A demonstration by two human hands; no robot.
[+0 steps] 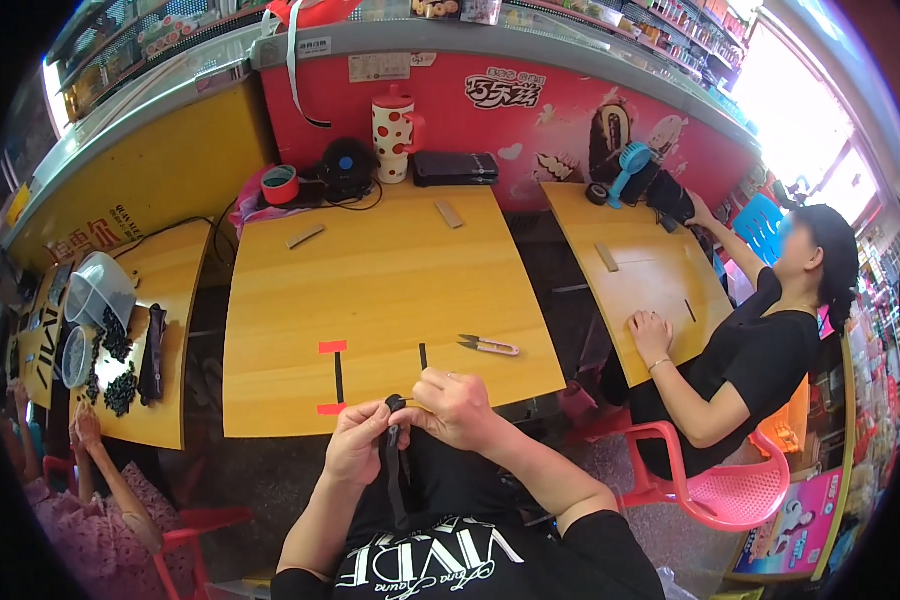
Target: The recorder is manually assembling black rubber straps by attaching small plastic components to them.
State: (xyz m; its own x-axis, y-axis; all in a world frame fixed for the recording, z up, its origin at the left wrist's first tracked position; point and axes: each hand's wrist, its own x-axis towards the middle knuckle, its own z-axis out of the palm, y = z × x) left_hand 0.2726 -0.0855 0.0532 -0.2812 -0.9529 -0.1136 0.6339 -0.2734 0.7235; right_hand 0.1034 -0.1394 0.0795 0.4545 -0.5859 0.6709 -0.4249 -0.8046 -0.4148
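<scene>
Black strap (394, 475), upper end partly covered by left hand (358, 440); thin item (408, 401) at right hand (455, 405), too small to identify; lilac-clad person (85, 530), cut off at lower left.

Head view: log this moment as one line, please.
Left hand: pinching black strip; right hand: at strip's top, grip unclear; pink-handled snips: lying on table

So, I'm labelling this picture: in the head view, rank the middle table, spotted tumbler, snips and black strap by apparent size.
1. Middle table
2. Spotted tumbler and black strap, unranked: the strap hangs nearer the camera, narrower but about as long
3. Snips
</scene>
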